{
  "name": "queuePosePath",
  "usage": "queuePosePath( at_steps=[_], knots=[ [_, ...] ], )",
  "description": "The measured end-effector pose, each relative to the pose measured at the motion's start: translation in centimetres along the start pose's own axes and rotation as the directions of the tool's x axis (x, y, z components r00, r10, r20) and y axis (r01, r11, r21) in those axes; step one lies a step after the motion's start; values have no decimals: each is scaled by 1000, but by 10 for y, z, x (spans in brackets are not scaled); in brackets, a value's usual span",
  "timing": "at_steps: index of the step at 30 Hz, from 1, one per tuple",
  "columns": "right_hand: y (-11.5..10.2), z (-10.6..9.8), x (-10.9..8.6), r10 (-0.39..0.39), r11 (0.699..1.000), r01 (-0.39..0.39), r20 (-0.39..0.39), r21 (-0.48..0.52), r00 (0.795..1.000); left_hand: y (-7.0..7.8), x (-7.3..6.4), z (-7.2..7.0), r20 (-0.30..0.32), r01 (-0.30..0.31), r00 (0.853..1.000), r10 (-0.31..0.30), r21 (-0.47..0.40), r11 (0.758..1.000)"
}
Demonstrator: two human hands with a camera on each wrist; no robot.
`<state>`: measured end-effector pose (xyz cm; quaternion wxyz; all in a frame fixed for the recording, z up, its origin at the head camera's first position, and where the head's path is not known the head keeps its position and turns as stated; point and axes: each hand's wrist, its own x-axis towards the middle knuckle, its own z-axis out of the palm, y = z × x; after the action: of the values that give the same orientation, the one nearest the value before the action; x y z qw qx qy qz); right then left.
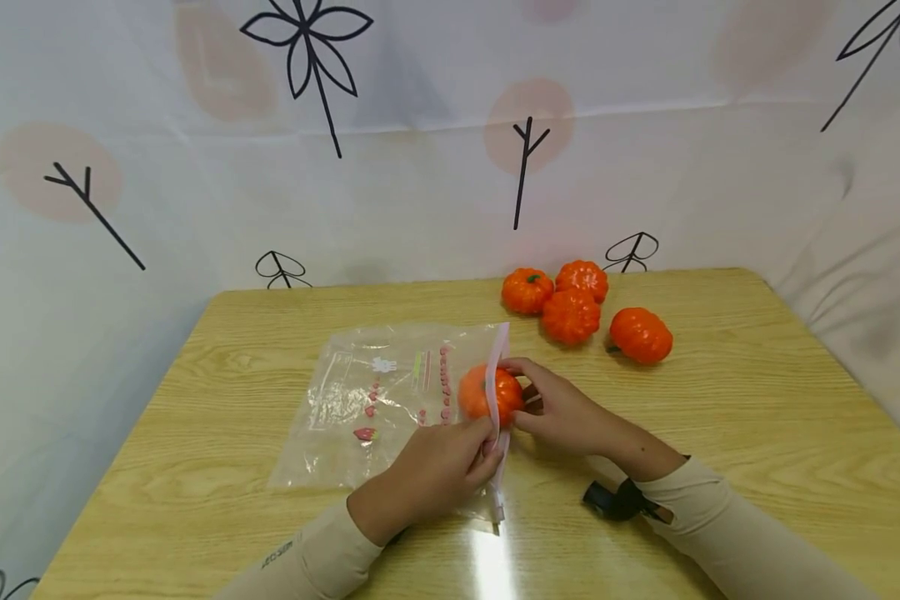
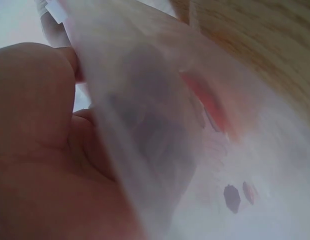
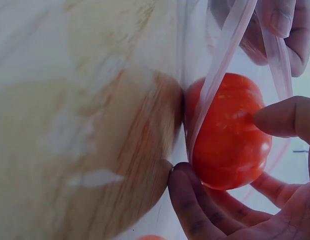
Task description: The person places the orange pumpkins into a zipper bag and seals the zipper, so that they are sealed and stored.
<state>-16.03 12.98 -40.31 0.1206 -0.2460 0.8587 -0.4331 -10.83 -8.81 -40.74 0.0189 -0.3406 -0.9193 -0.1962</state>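
- We count two hands: the left hand (image 1: 437, 465), at lower centre of the head frame, has its thumb and fingers pinching the bag's edge
- The right hand (image 1: 570, 414), just right of centre, has its thumb and fingers curved round one pumpkin, gripping it
- We see one clear bag (image 1: 401, 387) lying left of centre, its mouth facing right and edged by a pink strip (image 1: 502, 333)
- Its print includes one white animal figure (image 1: 384, 365) and several red marks
- We count five orange pumpkins in all; the one gripped pumpkin (image 1: 508, 398) sits at centre, in the bag's mouth, partly behind the strip and partly out past it
- The other four are right of top centre: a stemmed pumpkin (image 1: 527, 293), a rear pumpkin (image 1: 583, 279) and a front pumpkin (image 1: 571, 317) clustered closely, and a lone pumpkin (image 1: 642, 337) slightly apart on their right
- One wooden table (image 1: 217, 400) carries all this
- We find two pale sleeves (image 1: 735, 517), at lower left and lower right, and one black device (image 1: 617, 500) under the right wrist
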Motion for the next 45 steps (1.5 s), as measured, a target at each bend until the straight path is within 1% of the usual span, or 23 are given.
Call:
queuePosePath(
  at_steps=[8, 13, 17, 27, 36, 45],
  knots=[
    [2, 0, 0, -14, 1000, 14, -24, 6, 1000, 1, -1, 1, -17, -14, 1000, 15, 34, 999],
    [5, 0, 1, -28, 999, 29, -42, 19, 999, 1, -1, 2, -15, -20, 1000, 21, 45, 999],
    [6, 1, 1, -30, 1000, 31, -43, 8, 999, 1, -2, 2, -14, -24, 1000, 25, 50, 998],
    [5, 1, 2, -16, 1000, 15, -24, -10, 1000, 1, -2, 1, -15, -12, 1000, 13, 44, 999],
    [3, 1, 3, -17, 1000, 17, 5, -12, 1000, 0, -2, 2, -4, 26, 1000, -26, 36, 999],
    [2, 2, 2, -18, 1000, 18, 21, -23, 1000, -1, -2, 3, -1, 29, 1000, -29, 22, 999]
  ],
)
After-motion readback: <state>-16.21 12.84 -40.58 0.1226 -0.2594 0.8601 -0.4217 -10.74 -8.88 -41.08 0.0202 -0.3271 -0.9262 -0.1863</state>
